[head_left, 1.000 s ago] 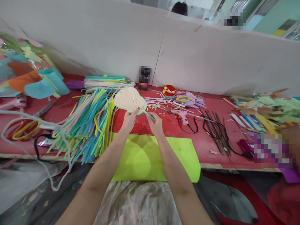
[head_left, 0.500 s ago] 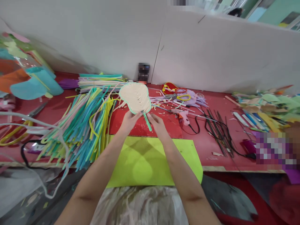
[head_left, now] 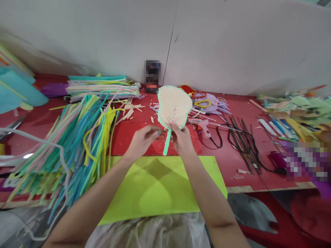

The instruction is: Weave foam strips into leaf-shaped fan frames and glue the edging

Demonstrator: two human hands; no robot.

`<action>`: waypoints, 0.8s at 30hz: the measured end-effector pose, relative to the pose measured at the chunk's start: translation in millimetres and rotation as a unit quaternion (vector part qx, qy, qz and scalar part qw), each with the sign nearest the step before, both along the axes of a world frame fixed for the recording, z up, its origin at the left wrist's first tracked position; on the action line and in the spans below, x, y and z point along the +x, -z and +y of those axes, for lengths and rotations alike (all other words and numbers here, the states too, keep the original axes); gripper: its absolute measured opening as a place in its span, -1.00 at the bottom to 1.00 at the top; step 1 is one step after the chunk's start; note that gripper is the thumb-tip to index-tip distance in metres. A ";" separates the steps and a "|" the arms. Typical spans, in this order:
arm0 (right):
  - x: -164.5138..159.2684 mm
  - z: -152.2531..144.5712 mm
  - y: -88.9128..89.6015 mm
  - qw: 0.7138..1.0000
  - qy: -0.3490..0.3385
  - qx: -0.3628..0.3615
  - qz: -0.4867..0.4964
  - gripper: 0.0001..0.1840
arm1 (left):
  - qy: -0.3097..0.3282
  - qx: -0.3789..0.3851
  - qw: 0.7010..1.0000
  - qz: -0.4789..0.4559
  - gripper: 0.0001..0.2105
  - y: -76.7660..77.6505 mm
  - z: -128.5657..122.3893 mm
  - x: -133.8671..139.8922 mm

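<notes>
A small hand fan [head_left: 175,105] stands upright above the table, its cream ribbed face edged in mint green. Its mint-green handle [head_left: 167,143] points down. My right hand [head_left: 181,137] grips the fan where face and handle meet, thumb on the front of the face. Just left of the handle is my left hand [head_left: 144,139], its fingers half curled and a little apart, with nothing visible in them. Under both hands lies a red board [head_left: 129,137], and nearer me a lime-green sheet [head_left: 152,186].
Left of the hands lies a big pile of coloured pipe cleaners [head_left: 74,144], with a stacked bundle [head_left: 100,86] behind. On the right are a pink glue gun [head_left: 204,129], yellow-handled scissors [head_left: 203,103], dark thin rods [head_left: 241,144] and a black cable [head_left: 230,137].
The fan has moved right and turned more upright, with its face toward me. My left hand has come off it and sits to the left; my right hand still holds it. The view has shifted.
</notes>
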State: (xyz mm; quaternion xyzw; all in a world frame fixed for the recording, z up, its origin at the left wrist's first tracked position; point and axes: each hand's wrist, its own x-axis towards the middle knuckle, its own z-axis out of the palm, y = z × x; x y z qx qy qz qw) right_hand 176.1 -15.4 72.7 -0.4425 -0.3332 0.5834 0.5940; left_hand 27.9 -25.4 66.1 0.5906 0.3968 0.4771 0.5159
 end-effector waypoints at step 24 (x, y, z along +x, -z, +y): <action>-3.4 -5.2 25.7 0.998 -0.054 -0.022 -0.004 -0.75 | -0.028 0.087 0.984 0.156 -0.87 17.5 1.1 -7.6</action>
